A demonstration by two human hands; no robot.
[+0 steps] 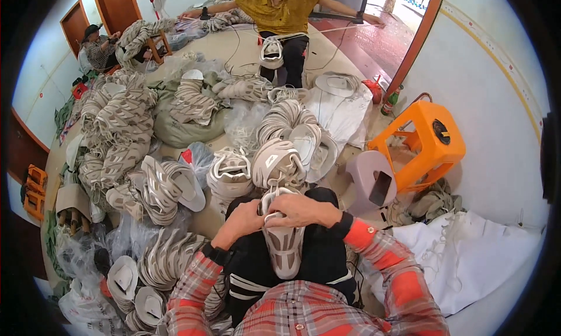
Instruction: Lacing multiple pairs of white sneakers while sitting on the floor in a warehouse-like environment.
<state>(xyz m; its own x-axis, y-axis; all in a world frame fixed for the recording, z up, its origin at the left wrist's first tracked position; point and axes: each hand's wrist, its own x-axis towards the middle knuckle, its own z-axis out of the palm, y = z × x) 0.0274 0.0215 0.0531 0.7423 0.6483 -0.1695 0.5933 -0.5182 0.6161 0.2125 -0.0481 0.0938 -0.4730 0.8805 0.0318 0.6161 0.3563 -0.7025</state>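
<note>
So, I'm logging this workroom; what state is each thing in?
Beige-and-white fabric shoe upper, held over the lap
Left hand, closed on its opening's edge
Right hand, closed there too
Lilac-grey plastic stool, upright
Black rectangular phone, on that stool, screen dark
Orange plastic stool, upright
Green narrow-necked bottle, upright
Beige shoe uppers, nested in a curved row
Brown-framed doorway, open
</note>
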